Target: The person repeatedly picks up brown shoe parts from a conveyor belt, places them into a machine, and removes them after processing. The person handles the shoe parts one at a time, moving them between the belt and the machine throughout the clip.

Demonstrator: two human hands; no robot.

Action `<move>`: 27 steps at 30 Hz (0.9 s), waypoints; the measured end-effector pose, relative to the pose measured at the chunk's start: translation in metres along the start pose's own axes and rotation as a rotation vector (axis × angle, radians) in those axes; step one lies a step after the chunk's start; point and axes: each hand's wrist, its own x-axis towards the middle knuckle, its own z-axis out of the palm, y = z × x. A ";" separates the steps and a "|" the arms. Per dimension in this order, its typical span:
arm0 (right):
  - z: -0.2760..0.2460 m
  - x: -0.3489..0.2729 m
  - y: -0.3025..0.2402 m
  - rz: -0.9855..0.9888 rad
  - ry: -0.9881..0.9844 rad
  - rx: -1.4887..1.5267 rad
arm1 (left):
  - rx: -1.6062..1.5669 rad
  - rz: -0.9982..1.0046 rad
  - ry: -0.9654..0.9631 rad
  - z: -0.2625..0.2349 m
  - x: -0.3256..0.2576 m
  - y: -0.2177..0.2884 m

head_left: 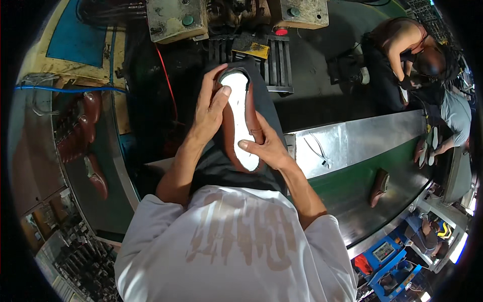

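Over my lap I hold a brown shoe upper, its white bottom turned up toward me. My left hand is closed around the far end, the thumb pressing on the white surface and the fingers along the outer side. Nearer to me, my right hand grips the other side, its thumb resting on the white bottom. A dark lining shows at the far end. The fingers underneath the shoe are partly hidden.
Ahead stands a machine with two grimy control boxes. Several brown shoes lie on the left belt; another shoe is on the green conveyor at right, beside a metal ledge. A co-worker bends over at far right.
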 end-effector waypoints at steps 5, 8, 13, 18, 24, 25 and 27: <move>-0.012 0.005 -0.014 -0.100 -0.007 0.010 | -0.222 -0.020 -0.196 -0.011 0.000 0.013; -0.014 0.013 -0.023 -0.322 0.163 -0.477 | -0.703 0.019 -0.299 -0.021 0.006 0.012; -0.017 0.023 -0.015 -0.508 0.261 -0.969 | -0.459 0.008 -0.277 -0.047 -0.001 0.030; -0.013 0.028 0.025 -0.604 0.294 -0.973 | -0.049 0.050 -0.173 -0.037 -0.024 0.032; -0.017 0.035 0.026 -0.526 0.275 -1.007 | -0.176 -0.064 -0.106 -0.034 -0.017 0.017; -0.020 0.036 0.016 -0.430 0.233 -1.002 | -0.255 -0.095 -0.105 -0.034 -0.010 0.018; -0.030 0.040 -0.012 -0.281 0.113 -0.844 | -0.415 -0.142 -0.111 -0.035 0.008 0.020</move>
